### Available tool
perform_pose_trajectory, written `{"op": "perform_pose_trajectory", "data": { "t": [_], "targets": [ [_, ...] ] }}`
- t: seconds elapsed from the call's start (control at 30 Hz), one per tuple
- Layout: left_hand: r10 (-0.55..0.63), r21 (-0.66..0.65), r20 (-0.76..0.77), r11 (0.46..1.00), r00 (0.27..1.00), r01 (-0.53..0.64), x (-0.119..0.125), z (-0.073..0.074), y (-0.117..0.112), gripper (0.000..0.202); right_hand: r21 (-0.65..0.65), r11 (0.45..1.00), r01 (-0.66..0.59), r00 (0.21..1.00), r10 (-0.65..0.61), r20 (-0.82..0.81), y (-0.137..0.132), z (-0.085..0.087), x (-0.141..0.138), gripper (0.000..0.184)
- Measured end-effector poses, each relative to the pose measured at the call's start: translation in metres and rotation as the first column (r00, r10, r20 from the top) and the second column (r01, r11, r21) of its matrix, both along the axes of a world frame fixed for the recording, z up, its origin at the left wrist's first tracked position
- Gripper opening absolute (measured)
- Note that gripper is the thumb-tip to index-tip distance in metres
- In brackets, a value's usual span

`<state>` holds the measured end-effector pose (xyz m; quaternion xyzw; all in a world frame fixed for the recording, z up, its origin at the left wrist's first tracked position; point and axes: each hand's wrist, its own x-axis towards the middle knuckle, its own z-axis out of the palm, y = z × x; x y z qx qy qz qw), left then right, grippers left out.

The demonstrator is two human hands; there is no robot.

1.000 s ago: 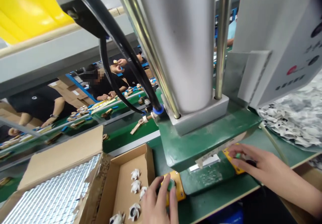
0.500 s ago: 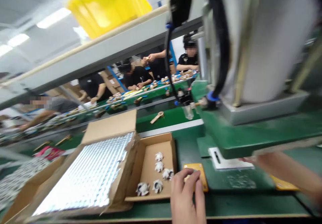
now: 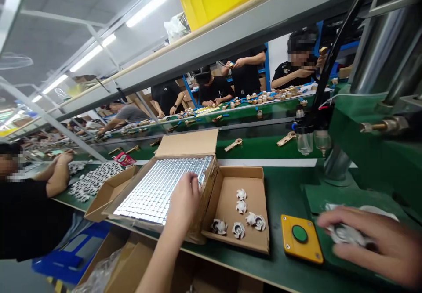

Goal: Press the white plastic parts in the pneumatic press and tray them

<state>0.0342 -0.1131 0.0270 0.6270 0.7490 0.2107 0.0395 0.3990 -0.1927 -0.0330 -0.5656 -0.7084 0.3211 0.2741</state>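
Observation:
My left hand (image 3: 185, 198) is over the right side of an open cardboard box (image 3: 211, 185) packed with rows of shiny metal cylinders (image 3: 165, 187). Its fingers are bent together, and whatever they grip is hidden. At the lower right, my right hand (image 3: 372, 240), blurred, has its thumb and fingers around a grey-white finned wheel (image 3: 347, 235), beside the green press base (image 3: 356, 196). Between the hands lie a shallow cardboard tray (image 3: 227, 183) with several white finned wheels (image 3: 241, 207) and a yellow switch box (image 3: 302, 254) with a green button (image 3: 300, 234).
The press column (image 3: 372, 49) and a hanging black hose (image 3: 336, 51) stand at right. Many white parts (image 3: 95, 179) lie left of the box. Wooden-looking handles (image 3: 234, 144) rest on the green conveyor (image 3: 257, 150). A co-worker (image 3: 26, 214) sits at left; others work across the line.
My left hand has gone from the yellow switch box to the box of cylinders. My right hand has left the white plate under the press and now holds a finned wheel. My view has swung left.

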Motion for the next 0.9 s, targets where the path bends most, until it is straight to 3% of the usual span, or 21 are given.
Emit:
{"op": "perform_pose_trajectory", "data": {
  "t": [0.07,0.13,0.27,0.47,0.57,0.7,0.9],
  "targets": [
    [0.062,-0.070,-0.066,0.995,0.996,-0.066,-0.013,-0.002,0.041,0.028,-0.123,0.977,-0.176,0.984,0.177,0.001,0.017,0.017,-0.041,0.029],
    [0.098,-0.163,-0.106,0.980,0.990,-0.114,-0.018,-0.009,0.071,0.031,-0.128,0.963,-0.239,0.971,0.236,-0.035,0.037,0.031,-0.081,0.034],
    [0.136,-0.277,-0.152,0.945,0.979,-0.174,-0.016,-0.023,0.097,0.035,-0.119,0.916,-0.384,0.923,0.382,-0.038,0.059,0.035,-0.123,0.057],
    [0.160,-0.308,-0.147,0.930,0.976,-0.199,-0.010,-0.029,0.111,0.036,-0.066,0.911,-0.407,0.913,0.406,-0.034,0.048,0.021,-0.099,0.043],
    [0.162,-0.299,-0.122,0.935,0.979,-0.192,-0.005,-0.030,0.124,0.036,-0.098,0.905,-0.414,0.910,0.411,-0.051,0.039,0.025,-0.087,0.034],
    [0.154,-0.279,-0.070,0.946,0.986,-0.167,-0.005,-0.032,0.139,0.036,-0.175,0.891,-0.418,0.906,0.423,-0.012,0.028,0.032,-0.080,0.038],
    [0.151,-0.291,0.070,0.948,0.986,-0.125,-0.020,-0.028,0.135,0.033,-0.146,0.894,-0.424,0.906,0.420,-0.060,0.021,0.024,-0.072,0.035]
  ]
}}
